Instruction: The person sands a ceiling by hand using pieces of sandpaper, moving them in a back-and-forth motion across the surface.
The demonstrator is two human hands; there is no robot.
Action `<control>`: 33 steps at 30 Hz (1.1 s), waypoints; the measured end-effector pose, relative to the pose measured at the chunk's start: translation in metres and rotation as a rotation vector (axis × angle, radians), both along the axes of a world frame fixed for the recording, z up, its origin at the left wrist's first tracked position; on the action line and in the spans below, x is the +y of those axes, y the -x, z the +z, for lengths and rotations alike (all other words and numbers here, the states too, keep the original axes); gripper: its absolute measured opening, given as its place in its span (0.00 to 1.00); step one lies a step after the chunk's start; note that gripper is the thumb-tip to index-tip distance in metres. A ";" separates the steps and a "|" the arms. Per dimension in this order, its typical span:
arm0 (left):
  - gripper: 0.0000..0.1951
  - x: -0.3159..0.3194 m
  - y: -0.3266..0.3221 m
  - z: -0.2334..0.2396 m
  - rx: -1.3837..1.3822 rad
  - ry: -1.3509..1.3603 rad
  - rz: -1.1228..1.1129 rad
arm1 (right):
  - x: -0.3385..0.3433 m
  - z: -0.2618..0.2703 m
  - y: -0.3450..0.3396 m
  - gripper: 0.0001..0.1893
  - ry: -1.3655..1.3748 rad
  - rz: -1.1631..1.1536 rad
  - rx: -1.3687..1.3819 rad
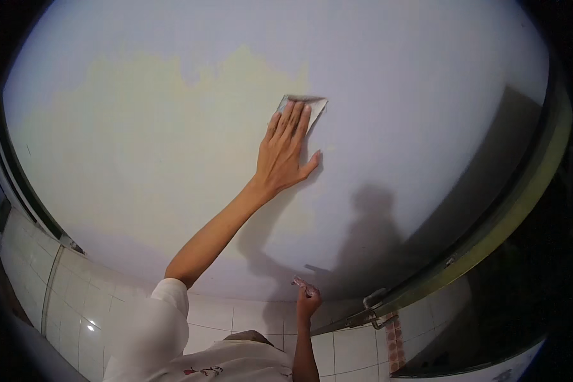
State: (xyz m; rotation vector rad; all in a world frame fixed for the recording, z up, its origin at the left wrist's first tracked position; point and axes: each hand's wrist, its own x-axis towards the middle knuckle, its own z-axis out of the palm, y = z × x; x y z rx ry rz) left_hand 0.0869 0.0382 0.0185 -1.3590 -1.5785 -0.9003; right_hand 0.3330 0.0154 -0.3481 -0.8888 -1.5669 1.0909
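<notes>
My left hand (282, 148) is raised against a painted wall (410, 119), palm inward and thumb spread to the right. Under its fingers lies a folded grey-white sheet (318, 106), pressed flat on the wall; whether it is sandpaper or cloth I cannot tell. A large pale yellow patch (148, 124) with a ragged upper edge spreads to the left of the hand, and lavender-white surface surrounds it. Low down near the wall's foot, my right hand (309, 296) is bent, its fingers mottled with something pale. What it holds, if anything, is unclear.
White tiles (353, 348) lie below the wall. On the right runs a yellowish door or window frame (511, 215) with a metal latch (375, 305). At left a dark-edged frame (24, 186) borders the wall. Shadows fall on the lower right surface.
</notes>
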 end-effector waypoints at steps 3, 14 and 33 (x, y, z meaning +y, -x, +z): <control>0.47 0.004 -0.004 0.016 0.036 -0.042 -0.008 | -0.003 -0.002 -0.001 0.12 -0.067 -0.032 -0.032; 0.47 -0.003 0.003 -0.020 0.038 0.101 -0.029 | -0.012 -0.003 0.007 0.11 -0.039 0.009 -0.022; 0.48 0.006 -0.013 -0.058 0.067 0.136 -0.007 | -0.008 -0.021 -0.008 0.09 -0.094 -0.143 -0.179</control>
